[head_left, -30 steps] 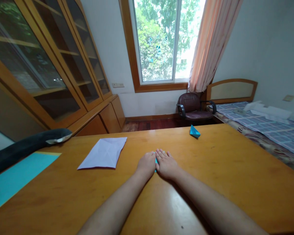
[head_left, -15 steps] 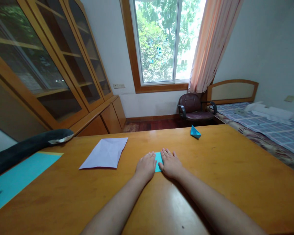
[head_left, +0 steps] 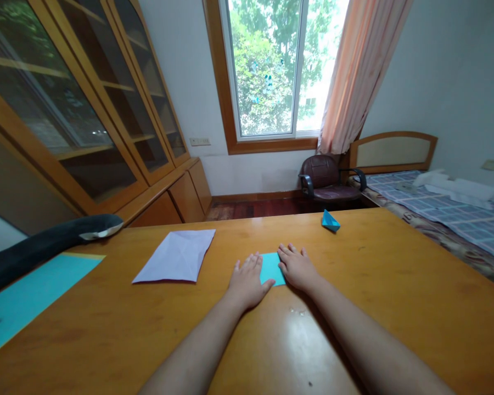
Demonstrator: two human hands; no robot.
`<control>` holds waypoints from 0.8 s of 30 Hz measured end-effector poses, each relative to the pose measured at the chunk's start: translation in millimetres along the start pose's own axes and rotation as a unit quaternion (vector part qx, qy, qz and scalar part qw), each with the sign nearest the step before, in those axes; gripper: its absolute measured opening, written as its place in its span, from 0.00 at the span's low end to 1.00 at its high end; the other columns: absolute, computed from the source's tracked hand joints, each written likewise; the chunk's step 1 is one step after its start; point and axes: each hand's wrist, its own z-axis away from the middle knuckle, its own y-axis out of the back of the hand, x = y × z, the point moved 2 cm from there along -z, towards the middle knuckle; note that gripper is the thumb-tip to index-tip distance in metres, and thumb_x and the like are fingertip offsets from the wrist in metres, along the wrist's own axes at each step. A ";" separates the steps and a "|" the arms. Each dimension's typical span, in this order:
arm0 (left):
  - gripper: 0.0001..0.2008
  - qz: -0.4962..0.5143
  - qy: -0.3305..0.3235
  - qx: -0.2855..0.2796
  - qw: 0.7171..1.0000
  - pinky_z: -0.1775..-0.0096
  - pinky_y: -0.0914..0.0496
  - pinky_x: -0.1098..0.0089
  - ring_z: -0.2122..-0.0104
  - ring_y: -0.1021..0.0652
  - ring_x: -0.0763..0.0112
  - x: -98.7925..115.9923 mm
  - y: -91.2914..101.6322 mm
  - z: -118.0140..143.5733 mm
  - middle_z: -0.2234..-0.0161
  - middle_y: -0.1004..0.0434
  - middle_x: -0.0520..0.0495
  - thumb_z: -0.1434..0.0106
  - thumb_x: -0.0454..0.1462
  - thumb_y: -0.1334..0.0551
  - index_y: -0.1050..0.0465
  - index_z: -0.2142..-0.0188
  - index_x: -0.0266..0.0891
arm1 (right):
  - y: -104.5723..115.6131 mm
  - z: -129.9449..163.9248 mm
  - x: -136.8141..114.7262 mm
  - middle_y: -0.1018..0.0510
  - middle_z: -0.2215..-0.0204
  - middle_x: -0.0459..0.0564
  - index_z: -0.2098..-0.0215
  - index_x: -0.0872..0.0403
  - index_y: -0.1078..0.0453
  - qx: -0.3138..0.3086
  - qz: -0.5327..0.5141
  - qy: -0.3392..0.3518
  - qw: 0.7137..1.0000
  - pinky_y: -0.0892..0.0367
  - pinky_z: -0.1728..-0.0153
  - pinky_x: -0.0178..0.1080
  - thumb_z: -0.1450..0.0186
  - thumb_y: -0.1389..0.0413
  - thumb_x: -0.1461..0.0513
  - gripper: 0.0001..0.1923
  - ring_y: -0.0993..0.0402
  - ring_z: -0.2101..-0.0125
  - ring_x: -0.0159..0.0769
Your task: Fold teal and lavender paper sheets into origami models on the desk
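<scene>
A small turquoise sheet of paper (head_left: 271, 269) lies flat on the wooden table (head_left: 119, 340), partly covered by both hands. My left hand (head_left: 249, 280) rests on its left side, palm down, fingers stretched out and the thumb along the lower edge. On the right side, my right hand (head_left: 297, 267) lies flat with its fingers spread, touching the paper's edge. Neither hand grips anything. Further back to the right stands a small folded blue paper boat (head_left: 330, 221), apart from the hands.
A creased pale lilac sheet (head_left: 177, 256) lies left of my hands. At the far left are a turquoise mat (head_left: 41, 296) and a long dark plush-like object (head_left: 53, 236). Beyond the table stand a brown armchair (head_left: 325, 178) and a bed (head_left: 456, 203).
My right hand has slid to the right, uncovering more of the turquoise paper. My left thumb has spread out along its lower edge. The view has shifted slightly.
</scene>
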 end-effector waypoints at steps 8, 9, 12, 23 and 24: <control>0.40 0.004 0.028 0.002 1.000 0.40 0.55 0.43 0.36 0.49 0.52 -2.1 2.8 -13.3 0.34 0.56 0.40 0.38 0.57 0.54 0.55 0.34 0.37 | 0.6 -1.1 -3.4 0.44 0.36 0.51 0.40 0.50 0.40 0.009 -0.009 0.038 0.999 0.58 0.43 0.63 0.32 0.60 0.59 0.23 0.55 0.37 0.50; 0.40 0.005 0.029 0.001 1.000 0.40 0.55 0.42 0.36 0.49 0.53 -2.4 2.7 -13.7 0.33 0.56 0.39 0.38 0.57 0.54 0.56 0.34 0.36 | 1.6 -0.5 -4.1 0.43 0.37 0.51 0.42 0.50 0.38 0.010 -0.005 0.039 0.999 0.58 0.43 0.63 0.32 0.59 0.59 0.21 0.54 0.37 0.50; 0.40 0.001 0.028 -0.002 1.000 0.40 0.54 0.42 0.35 0.50 0.52 -2.9 2.0 -13.5 0.33 0.57 0.39 0.38 0.57 0.55 0.56 0.34 0.36 | 6.1 1.7 -4.8 0.39 0.39 0.51 0.50 0.49 0.31 0.005 0.006 0.038 0.999 0.56 0.44 0.62 0.33 0.56 0.60 0.18 0.52 0.38 0.50; 0.39 -0.017 0.033 -0.007 0.999 0.41 0.53 0.43 0.35 0.51 0.51 -2.8 2.5 -13.4 0.33 0.56 0.38 0.38 0.57 0.55 0.56 0.34 0.38 | 24.3 11.5 0.3 0.28 0.48 0.46 0.71 0.47 0.24 -0.059 -0.013 0.049 0.997 0.54 0.47 0.63 0.41 0.46 0.59 0.07 0.43 0.42 0.55; 0.39 -0.017 0.034 -0.008 0.999 0.41 0.53 0.43 0.35 0.51 0.51 -2.9 2.6 -13.3 0.33 0.56 0.38 0.38 0.57 0.54 0.56 0.34 0.38 | 25.2 12.1 0.3 0.27 0.49 0.46 0.71 0.47 0.24 -0.058 -0.013 0.061 0.996 0.54 0.47 0.63 0.41 0.46 0.59 0.07 0.42 0.42 0.55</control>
